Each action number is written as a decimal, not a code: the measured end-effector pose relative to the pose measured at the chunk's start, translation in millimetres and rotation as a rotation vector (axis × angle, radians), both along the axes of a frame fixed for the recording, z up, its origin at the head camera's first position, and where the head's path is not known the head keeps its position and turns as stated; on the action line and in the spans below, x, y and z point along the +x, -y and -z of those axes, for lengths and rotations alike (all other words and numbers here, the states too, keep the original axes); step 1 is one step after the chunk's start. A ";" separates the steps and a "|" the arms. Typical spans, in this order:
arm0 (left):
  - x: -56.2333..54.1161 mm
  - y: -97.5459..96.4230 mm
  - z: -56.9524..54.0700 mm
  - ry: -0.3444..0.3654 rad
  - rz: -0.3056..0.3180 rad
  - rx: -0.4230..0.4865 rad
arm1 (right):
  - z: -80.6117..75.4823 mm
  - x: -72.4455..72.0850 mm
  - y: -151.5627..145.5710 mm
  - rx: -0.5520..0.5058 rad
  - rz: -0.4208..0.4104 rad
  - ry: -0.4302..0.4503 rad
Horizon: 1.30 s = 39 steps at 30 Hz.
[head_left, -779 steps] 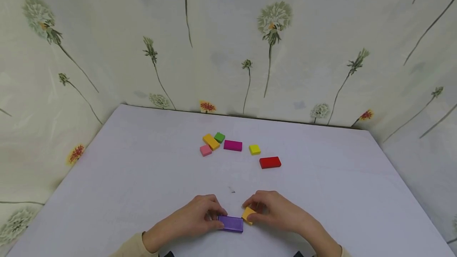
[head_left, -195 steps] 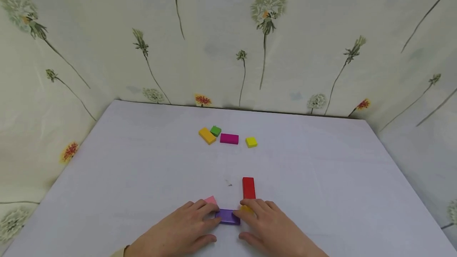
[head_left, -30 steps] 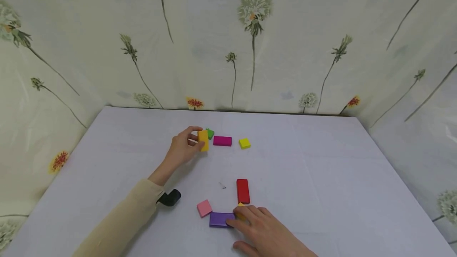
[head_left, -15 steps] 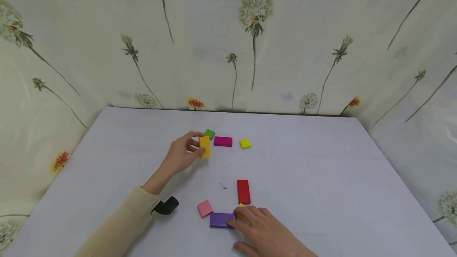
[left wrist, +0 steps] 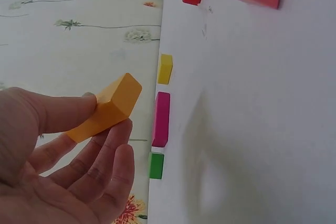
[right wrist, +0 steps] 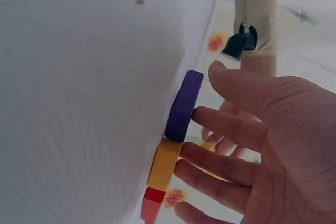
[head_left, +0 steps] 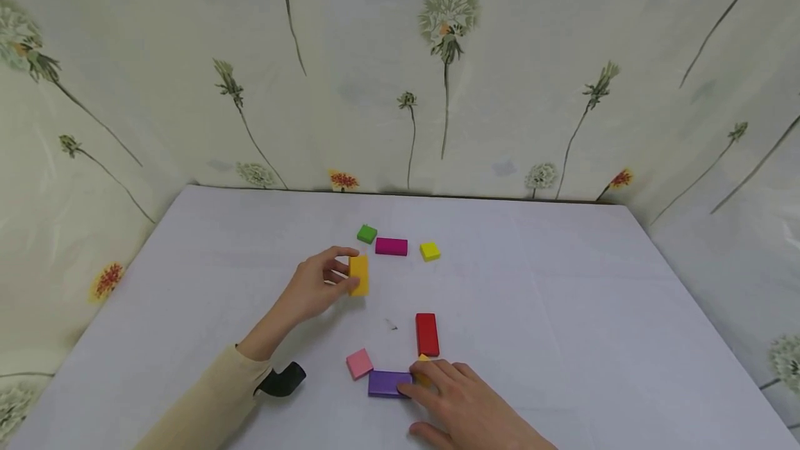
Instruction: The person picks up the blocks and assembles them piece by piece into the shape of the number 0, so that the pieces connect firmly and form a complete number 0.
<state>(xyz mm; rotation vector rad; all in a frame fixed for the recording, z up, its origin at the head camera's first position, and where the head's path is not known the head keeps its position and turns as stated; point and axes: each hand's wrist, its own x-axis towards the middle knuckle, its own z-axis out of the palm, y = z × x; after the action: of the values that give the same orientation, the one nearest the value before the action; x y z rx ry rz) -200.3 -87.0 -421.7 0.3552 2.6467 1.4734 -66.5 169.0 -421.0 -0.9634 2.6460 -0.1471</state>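
My left hand (head_left: 315, 288) pinches an orange rectangular block (head_left: 359, 276) between thumb and fingers. In the left wrist view that orange block (left wrist: 113, 107) is held above the table. Near the front, my right hand (head_left: 465, 405) rests its fingertips on a purple rectangular block (head_left: 384, 384) and a smaller orange block (right wrist: 165, 163), which the fingers partly cover in the head view. The two blocks touch end to end. A red block (head_left: 428, 334) stretches away from the small orange one. At the purple block's far left corner lies a pink block (head_left: 359, 364).
Farther back on the white table (head_left: 550, 311) lie a green block (head_left: 367, 233), a magenta block (head_left: 391, 246) and a yellow block (head_left: 430, 251). A black wrist device (head_left: 282, 380) sticks out by the left sleeve. Floral fabric (head_left: 375, 75) hangs behind the table.
Over the last second my left hand has drawn the orange block toward me, away from the green block. The right hand stays put. Earlier, the pink and red blocks came to the front.
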 end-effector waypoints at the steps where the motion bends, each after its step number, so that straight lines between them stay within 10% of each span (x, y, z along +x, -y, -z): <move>1: 2.0 0.4 0.0 0.009 0.007 0.002 | -0.1 0.3 0.0 0.001 0.002 0.002; 39: 32.6 8.8 28.8 0.073 0.155 -0.006 | 1.8 8.0 0.3 0.019 -0.032 -0.059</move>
<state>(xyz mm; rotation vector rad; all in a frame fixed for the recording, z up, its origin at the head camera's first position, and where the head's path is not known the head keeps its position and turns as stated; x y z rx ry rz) -167.7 -95.8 -450.4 0.4846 2.5041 1.4041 -58.5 168.6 -422.8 -1.0187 2.6789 -0.0873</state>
